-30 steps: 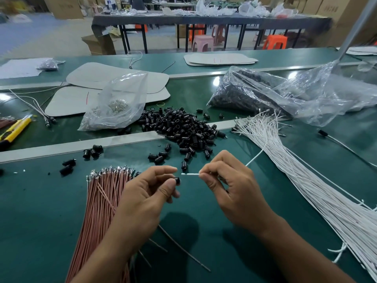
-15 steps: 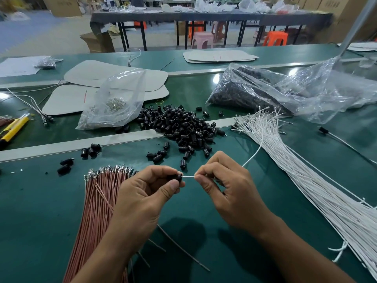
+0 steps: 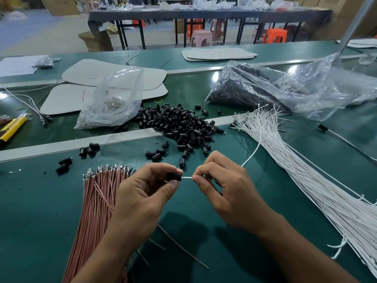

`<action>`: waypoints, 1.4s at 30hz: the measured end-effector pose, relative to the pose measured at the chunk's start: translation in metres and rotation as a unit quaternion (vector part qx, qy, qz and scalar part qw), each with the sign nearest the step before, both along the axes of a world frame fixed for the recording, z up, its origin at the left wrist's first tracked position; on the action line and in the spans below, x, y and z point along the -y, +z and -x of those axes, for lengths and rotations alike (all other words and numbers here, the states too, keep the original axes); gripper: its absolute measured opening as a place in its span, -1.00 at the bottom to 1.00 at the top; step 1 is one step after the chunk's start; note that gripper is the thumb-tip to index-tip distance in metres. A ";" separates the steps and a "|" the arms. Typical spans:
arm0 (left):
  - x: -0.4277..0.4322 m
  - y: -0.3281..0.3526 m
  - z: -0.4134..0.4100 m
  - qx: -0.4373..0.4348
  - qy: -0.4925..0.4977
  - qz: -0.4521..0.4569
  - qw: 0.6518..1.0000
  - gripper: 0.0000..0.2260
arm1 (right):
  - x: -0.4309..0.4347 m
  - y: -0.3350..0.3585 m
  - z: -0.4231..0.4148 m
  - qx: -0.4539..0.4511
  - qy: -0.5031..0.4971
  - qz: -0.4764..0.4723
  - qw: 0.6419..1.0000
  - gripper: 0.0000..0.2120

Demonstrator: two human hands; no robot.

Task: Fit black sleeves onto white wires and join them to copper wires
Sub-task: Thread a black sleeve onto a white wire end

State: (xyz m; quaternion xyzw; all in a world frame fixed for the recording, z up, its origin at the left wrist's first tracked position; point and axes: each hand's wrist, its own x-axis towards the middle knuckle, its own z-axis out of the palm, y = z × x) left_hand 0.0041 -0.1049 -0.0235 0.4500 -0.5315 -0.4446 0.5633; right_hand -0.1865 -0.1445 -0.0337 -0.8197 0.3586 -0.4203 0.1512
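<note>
1. Nearest me, under both wrists, a few loose copper wires (image 3: 183, 250) lie on the green table (image 3: 40, 211). The copper wire bundle (image 3: 98, 201) runs beneath my left forearm and out to the left of that hand, with its metal tips fanned just beyond the knuckles.
2. My left hand (image 3: 146, 193) pinches one black sleeve (image 3: 175, 176) between thumb and forefinger, the other fingers curled under.
3. My right hand (image 3: 222, 190) pinches a white wire (image 3: 186, 177) close to its end. The short free length spans the gap between the hands and meets the sleeve's mouth; I cannot tell how far in it sits.
4. I judge the wire light and limp, so it would buckle if gripped far back and is best held near the tip. The sleeve looks small, smooth and easy to fumble, so I would grip its sides and leave the bore uncovered.
5. Just beyond both hands lies the pile of sleeves (image 3: 179, 125). To the right of my right hand runs the white wire bundle (image 3: 306, 180), and the held wire trails back toward it.
6. Farther off, a clear bag (image 3: 114, 103) of small metal pieces sits beyond my left hand. A larger bag (image 3: 255, 88) of dark parts sits beyond my right.
</note>
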 end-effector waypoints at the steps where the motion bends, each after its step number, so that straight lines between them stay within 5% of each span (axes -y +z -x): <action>1: -0.001 0.000 0.001 -0.001 -0.006 0.001 1.000 -0.79 | 0.000 0.000 0.000 0.003 -0.003 0.001 1.000 -0.91; 42: 0.001 -0.011 0.005 -0.049 0.007 -0.017 0.999 -0.82 | -0.003 -0.008 -0.007 0.052 -0.014 -0.046 0.997 -0.88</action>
